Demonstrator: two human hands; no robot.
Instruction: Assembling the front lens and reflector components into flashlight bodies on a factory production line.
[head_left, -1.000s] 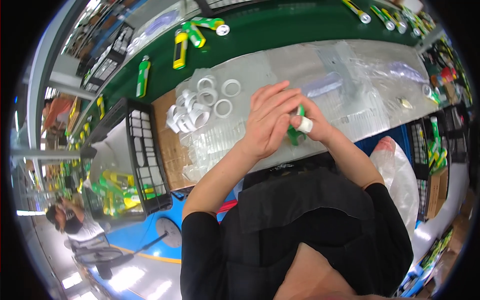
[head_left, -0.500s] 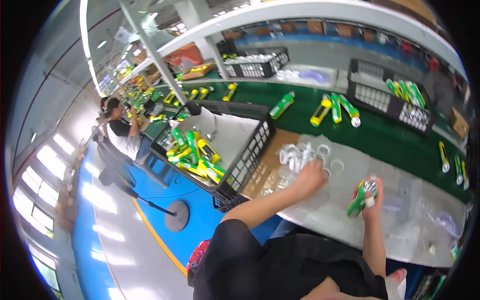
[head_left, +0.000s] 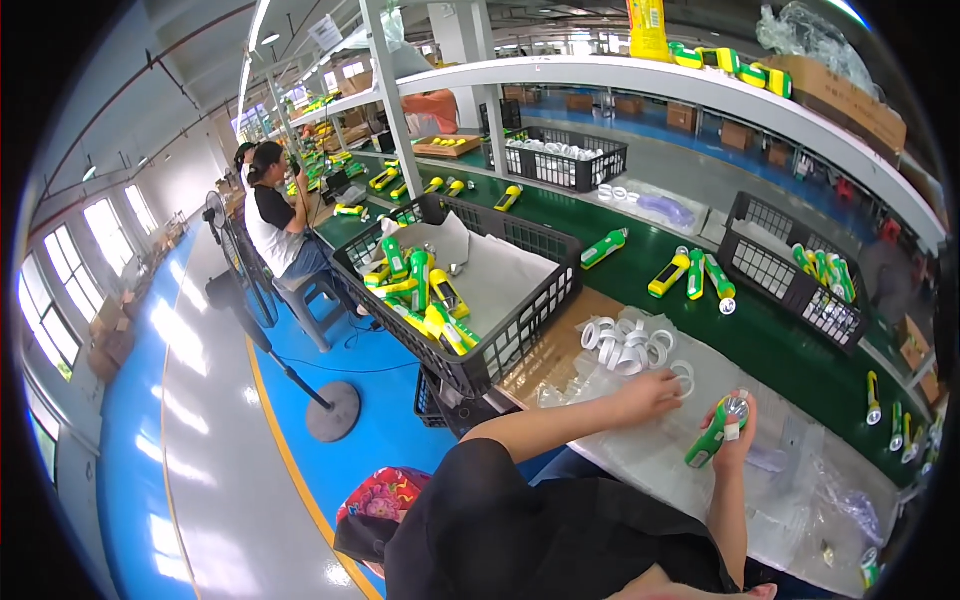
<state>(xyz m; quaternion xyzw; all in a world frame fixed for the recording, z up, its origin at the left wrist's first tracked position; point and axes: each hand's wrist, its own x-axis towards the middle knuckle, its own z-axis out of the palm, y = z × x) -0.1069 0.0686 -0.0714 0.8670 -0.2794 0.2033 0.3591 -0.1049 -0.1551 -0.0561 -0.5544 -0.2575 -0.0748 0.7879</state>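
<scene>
— Since half a second ago, what has shifted?

— Your view has swung further left and up, so the black crate (head_left: 520,300) of green and yellow torches now sits mid-frame; your hands have barely changed place on the bench.

— Item one, your left hand (head_left: 655,392)?

— Stretched forward, fingers curled loosely down onto the clear plastic sheet (head_left: 640,450), at the near edge of the pile of white rings (head_left: 628,345). Whether it has a ring pinched, you cannot tell.

— Item two, your right hand (head_left: 735,430)?

— Closed around a green torch (head_left: 712,438), held tilted, its round lens end uppermost, above the plastic sheet and just beside your left hand.

— Surroundings?

— Green belt (head_left: 700,330) behind the rings, carrying loose torches; a second black crate (head_left: 790,270) further right; a seated person in a black top (head_left: 275,225) at the far bench; a standing fan (head_left: 230,240) on the blue floor.
</scene>
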